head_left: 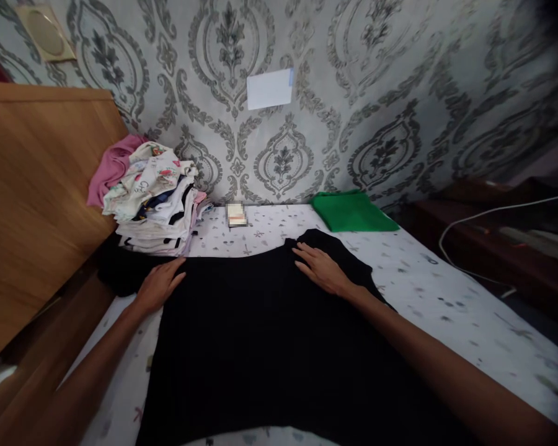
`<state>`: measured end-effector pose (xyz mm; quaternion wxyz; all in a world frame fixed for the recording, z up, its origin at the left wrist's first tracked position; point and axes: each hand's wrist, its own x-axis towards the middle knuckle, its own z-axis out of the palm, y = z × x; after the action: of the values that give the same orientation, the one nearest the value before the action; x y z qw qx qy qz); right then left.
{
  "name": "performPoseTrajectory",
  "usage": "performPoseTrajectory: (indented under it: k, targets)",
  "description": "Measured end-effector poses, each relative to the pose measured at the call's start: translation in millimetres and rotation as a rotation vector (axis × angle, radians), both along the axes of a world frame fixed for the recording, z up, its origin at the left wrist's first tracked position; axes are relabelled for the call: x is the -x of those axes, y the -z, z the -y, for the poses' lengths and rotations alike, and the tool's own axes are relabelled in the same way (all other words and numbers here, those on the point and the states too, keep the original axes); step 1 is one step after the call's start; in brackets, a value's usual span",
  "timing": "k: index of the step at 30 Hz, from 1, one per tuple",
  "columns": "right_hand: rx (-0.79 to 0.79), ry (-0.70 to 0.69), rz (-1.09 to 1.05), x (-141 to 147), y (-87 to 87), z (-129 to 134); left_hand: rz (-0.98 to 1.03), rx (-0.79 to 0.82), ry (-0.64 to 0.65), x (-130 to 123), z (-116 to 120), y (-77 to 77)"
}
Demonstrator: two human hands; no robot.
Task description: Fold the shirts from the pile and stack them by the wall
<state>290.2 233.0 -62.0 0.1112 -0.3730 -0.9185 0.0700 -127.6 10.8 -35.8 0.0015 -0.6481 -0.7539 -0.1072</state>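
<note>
A black T-shirt (pixel 242 341) lies spread out over a white patterned sheet (pixel 446 297). My left hand (pixel 160 285) rests flat on its upper left part, near the sleeve that reaches toward the clothes pile. On the upper right part, my right hand (pixel 320 269) lies with its fingers stretched out, beside the other sleeve, which looks bunched. Neither hand grips the cloth. The shirt's near edge curves across the bottom of the view.
A stack of folded clothes (pixel 153 198) stands at the left by a wooden panel (pixel 41 186). A folded green cloth (pixel 356 210) lies near the wall, with a small blurred packet (pixel 237 214) to its left. A white cable (pixel 465 217) hangs at the right.
</note>
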Motion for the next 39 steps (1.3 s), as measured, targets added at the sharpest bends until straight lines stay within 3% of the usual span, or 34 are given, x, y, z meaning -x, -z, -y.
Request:
performPoseTrajectory:
  k: [5, 8, 11, 14, 17, 20, 22, 24, 29, 36, 39]
  targets:
    - [0.014, 0.019, -0.015, 5, -6.1, 1, 0.047, -0.082, -0.022, 56, 37, -0.7]
    - [0.031, 0.074, 0.018, 9, -15.8, 18, 0.032, -0.069, -0.054, 60, 44, -8.8]
    - [0.031, 0.140, -0.009, 6, -20.2, 55, -0.002, -0.068, -0.077, 34, 43, -22.7]
    - [0.025, 0.061, -0.017, -5, -20.5, 113, -0.003, -0.147, -0.012, -18, 50, -33.1]
    - [0.019, -0.021, 0.012, -27, -20.7, 173, 0.070, -0.154, 0.241, -80, 68, -28.2]
    - [-0.005, 0.007, 0.043, -63, -21.7, 212, 0.013, -0.035, 0.447, -125, 86, -8.6]
    - [-0.020, 0.054, 0.052, -94, -22.4, 226, -0.059, 0.007, 0.443, -132, 95, 5.4]
    - [-0.030, 0.097, 0.040, -127, -22.6, 235, -0.101, -0.006, 0.371, -124, 103, 15.1]
    - [0.009, 0.133, -0.062, -197, -20.8, 262, -0.081, -0.070, 0.275, -106, 127, 15.0]
    - [0.075, -0.085, -0.119, -222, -31.8, 278, -0.072, -0.008, 0.416, -181, 155, -2.4]
    - [0.150, -0.170, -0.115, -224, -41.2, 272, -0.104, 0.032, 0.424, -194, 154, -6.3]
